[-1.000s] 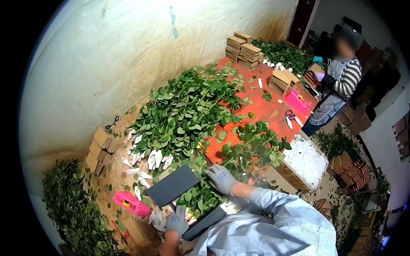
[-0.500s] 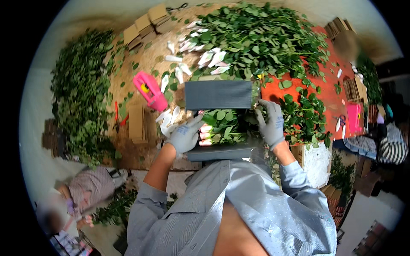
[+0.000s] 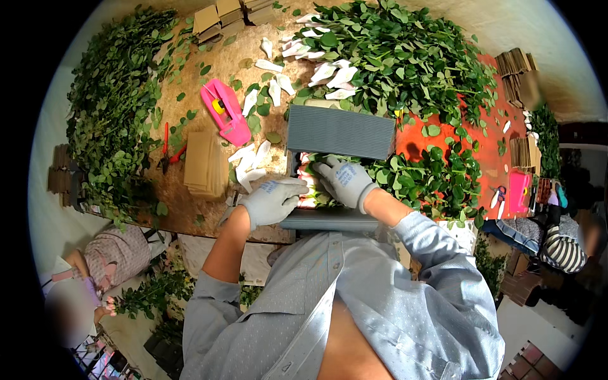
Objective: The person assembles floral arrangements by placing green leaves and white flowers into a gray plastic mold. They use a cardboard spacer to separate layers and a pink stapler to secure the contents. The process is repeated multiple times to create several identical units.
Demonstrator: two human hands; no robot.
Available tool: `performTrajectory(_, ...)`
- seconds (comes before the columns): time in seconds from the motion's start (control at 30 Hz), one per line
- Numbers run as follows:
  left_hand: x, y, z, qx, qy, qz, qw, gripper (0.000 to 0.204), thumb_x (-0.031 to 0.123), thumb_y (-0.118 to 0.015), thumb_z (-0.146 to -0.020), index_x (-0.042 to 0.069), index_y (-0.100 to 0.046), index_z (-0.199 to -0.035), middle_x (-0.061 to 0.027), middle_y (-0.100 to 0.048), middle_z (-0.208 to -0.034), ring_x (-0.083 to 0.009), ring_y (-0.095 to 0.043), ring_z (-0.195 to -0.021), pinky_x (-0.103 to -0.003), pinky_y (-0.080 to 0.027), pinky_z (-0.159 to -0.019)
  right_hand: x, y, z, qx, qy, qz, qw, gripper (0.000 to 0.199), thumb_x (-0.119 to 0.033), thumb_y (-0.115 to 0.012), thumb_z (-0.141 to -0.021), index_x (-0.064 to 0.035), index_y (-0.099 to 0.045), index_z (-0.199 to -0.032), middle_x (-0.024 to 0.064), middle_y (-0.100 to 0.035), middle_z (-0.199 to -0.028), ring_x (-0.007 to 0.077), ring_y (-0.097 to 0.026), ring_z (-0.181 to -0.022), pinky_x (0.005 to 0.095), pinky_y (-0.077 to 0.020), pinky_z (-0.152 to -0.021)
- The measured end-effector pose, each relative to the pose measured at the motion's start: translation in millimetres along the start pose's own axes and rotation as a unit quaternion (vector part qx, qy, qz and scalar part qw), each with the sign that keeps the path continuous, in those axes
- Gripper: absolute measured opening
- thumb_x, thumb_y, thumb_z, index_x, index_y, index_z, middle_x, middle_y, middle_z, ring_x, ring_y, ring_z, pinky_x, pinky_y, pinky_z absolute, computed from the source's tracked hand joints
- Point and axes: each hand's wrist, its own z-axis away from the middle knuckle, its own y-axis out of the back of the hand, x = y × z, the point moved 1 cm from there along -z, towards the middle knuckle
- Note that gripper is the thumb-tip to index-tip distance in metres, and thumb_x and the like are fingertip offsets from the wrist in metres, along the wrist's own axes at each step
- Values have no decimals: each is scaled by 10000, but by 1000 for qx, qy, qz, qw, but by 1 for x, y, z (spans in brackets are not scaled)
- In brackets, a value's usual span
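Both my hands wear grey gloves and rest over an open dark grey box (image 3: 339,132) at the table's near edge. My left hand (image 3: 273,200) lies on the box's left side, fingers curled onto the leafy sprigs and pink pieces inside. My right hand (image 3: 343,180) presses down on the green leaves (image 3: 316,190) in the middle of the box. The box's ribbed lid stands up just beyond my fingers. Its front wall (image 3: 329,220) shows below my wrists.
A pink tape dispenser (image 3: 225,111), a stack of brown cards (image 3: 204,163) and red-handled scissors (image 3: 170,149) lie left of the box. White sleeves (image 3: 329,73) and heaps of green leaves (image 3: 405,57) cover the table. Other people sit at lower left (image 3: 114,253) and far right (image 3: 560,247).
The view has swung down over the box. My hands moved from the box's outer sides inward onto the leaves inside it.
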Motion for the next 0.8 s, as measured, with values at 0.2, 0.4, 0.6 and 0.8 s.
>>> performTrajectory(0.2,-22,-17,-10,-67,2,12,998,405,148,-487,-976,58,-594,-1356,-150,-493,-1498,-330,-518,-1328,-394,-413,-1113,-1,-13,-13,-74,2,134,988,428,-181,-558,-923,-73,-549,-1337,139,-581,-1209,321,-640,-1041,456,-530,-814)
performTrajectory(0.4,-23,-18,-14,-132,48,-40,989,410,133,-445,-986,63,-586,-1366,-121,-449,-1540,-331,-529,-1313,-396,-426,-1103,-4,-14,-17,-120,16,184,976,480,-189,-556,-929,-75,-537,-1394,132,-565,-1266,320,-630,-1061,443,-535,-813)
performTrajectory(0.6,-8,-6,-25,-155,24,-43,987,409,124,-464,-961,38,-580,-1343,-186,-509,-1457,-383,-545,-1257,-435,-450,-1051,-4,-12,-15,-73,48,203,975,346,-180,-557,-911,-87,-607,-1240,116,-599,-1119,290,-654,-945,434,-537,-747)
performTrajectory(0.8,-15,-27,-27,-160,55,-58,984,426,137,-468,-956,35,-567,-1357,-199,-531,-1409,-403,-580,-1188,-454,-469,-1015,0,-27,-14,-20,104,173,979,156,-183,-571,-893,-90,-607,-1013,118,-618,-934,272,-673,-799,417,-556,-586)
